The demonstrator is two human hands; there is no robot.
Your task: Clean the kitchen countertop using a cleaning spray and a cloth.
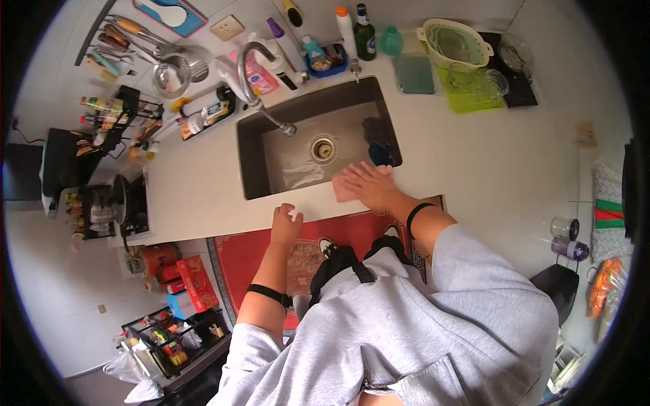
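Note:
My right hand (pixel 374 189) lies flat, fingers spread, over a pink cloth (pixel 345 190) and presses it onto the front rim of the counter beside the sink (pixel 253 170). Part of the cloth shows past my fingertips on both sides. My left hand (pixel 286 225) is raised near the counter's front edge, left of the cloth, fingers loosely curled and nothing in them. Inside the sink a dark cloth-like item (pixel 378 139) rests against the right wall. A metal gooseneck faucet (pixel 242 76) arches over the basin, its spout above the drain (pixel 323 149).
Bottles, including a green glass one (pixel 365 38), and a blue basket (pixel 327 71) line the back. At the right rear, a colander (pixel 482 43) and a green mat (pixel 469 94) sit on the counter (pixel 472 152). A black pan (pixel 121 198) stands at left.

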